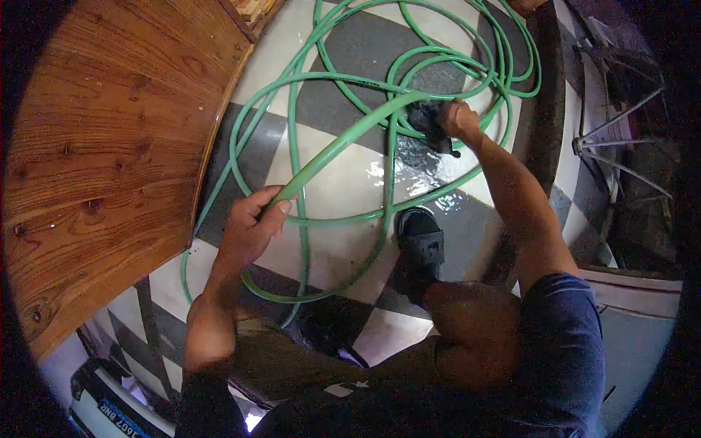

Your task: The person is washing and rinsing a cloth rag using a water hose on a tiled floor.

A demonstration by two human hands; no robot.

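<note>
My left hand [252, 225] is closed around a green garden hose [350, 135], whose near stretch slants up and to the right from my fingers. Farther off on the right, my right hand [460, 119] grips a wet-looking black cloth [431, 120] beside the hose loops. The cloth hangs below my fist over the floor, and part of it is hidden behind the hose. Whether the cloth touches the hose is hard to tell. More of the hose lies in loose, overlapping coils around both hands.
Wet, shiny patches show on the checkered tile floor [343, 171]. A wooden door or panel [124, 146] stands at the left. My foot wears a black slide sandal [422, 235]. At the right is a metal frame with thin rods [613, 135]; part of a vehicle [117, 401] shows at lower left.
</note>
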